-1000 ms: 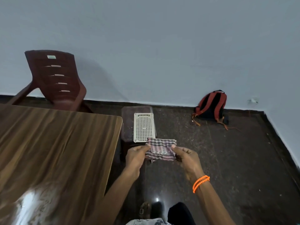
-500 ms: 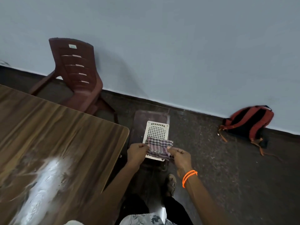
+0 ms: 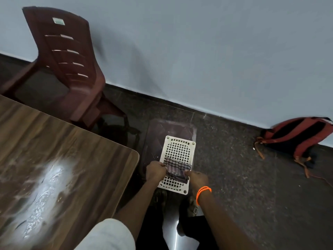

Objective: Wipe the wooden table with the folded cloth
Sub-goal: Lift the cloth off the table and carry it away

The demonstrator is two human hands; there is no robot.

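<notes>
1. The folded cloth (image 3: 176,170), checked in grey and maroon, is held in the air off the right edge of the tabletop (image 3: 75,159), in front of a white perforated stool (image 3: 177,159) standing on the dark floor (image 3: 243,186).
2. Its left end is pinched in the closed fingers of the left hand (image 3: 155,170); its right end is gripped by the fingers of the right hand (image 3: 196,178), above an orange bracelet (image 3: 203,191).
3. The cloth is kept apart from the tabletop, where a whitish smear (image 3: 45,192) is seen on the wood grain.
4. A maroon plastic chair (image 3: 61,65) is seen behind the tabletop, and a red and black backpack (image 3: 297,136) lies by the wall.
5. Compared with half a second ago, the cloth is still held the same way by both hands; the view is tilted further down, so the stool appears more fully under the cloth.
</notes>
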